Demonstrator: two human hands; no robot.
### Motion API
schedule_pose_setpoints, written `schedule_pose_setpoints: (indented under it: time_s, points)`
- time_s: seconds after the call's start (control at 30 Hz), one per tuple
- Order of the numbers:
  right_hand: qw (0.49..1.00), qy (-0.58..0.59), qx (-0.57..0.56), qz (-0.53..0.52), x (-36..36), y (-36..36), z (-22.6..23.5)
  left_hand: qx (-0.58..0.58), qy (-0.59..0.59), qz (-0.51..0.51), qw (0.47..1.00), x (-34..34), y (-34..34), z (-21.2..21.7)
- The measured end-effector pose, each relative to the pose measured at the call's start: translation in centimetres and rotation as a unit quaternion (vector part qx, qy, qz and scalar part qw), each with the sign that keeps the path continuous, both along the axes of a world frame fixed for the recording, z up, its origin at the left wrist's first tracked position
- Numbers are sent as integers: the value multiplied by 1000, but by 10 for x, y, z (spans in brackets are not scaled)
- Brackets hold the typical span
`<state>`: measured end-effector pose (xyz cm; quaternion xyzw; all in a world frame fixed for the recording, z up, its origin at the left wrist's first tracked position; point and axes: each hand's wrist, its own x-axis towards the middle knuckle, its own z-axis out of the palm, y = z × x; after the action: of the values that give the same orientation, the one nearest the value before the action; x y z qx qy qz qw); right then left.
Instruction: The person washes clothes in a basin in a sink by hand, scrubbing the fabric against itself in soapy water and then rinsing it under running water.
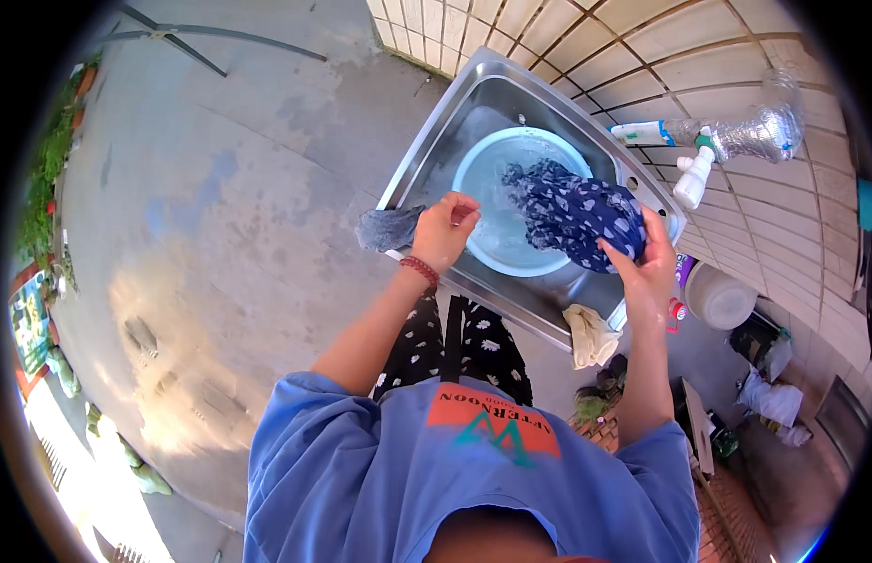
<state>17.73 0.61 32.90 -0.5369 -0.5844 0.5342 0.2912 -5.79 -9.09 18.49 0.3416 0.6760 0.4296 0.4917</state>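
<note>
Overhead, the right hand (650,265) is closed on a wet patterned cloth (572,211) lifted over the basin (474,169) in the sink (436,141); the left hand (445,230), fingers curled, grips the basin's near rim. Grey rag (389,228) and pale rag (591,335) hang on the sink edge, tap (694,174) behind; the water hides the cloth's lower end.

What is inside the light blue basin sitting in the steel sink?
The light blue basin holds water, and part of a dark blue patterned cloth dips into it, gripped by the right hand. The cloth covers the basin's right side; anything below it is hidden.
</note>
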Motion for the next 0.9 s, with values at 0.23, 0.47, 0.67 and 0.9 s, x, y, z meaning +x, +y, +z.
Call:
schedule_pose_setpoints:
  time_s: [0.23,0.47,0.67,0.9]
  points:
    - [983,40,172,-51,-12,-17,92,19,190,-16,981,-37,-29,26]
    - [967,-162,197,25,-22,9,-87,-20,427,-52,903,-54,-64,17]
    - [883,-419,145,155,-50,12,-280,-74,439,-45,894,-48,-62,4]
    - [886,-405,111,196,-37,38,-202,-71,451,-36,889,-72,-49,13]
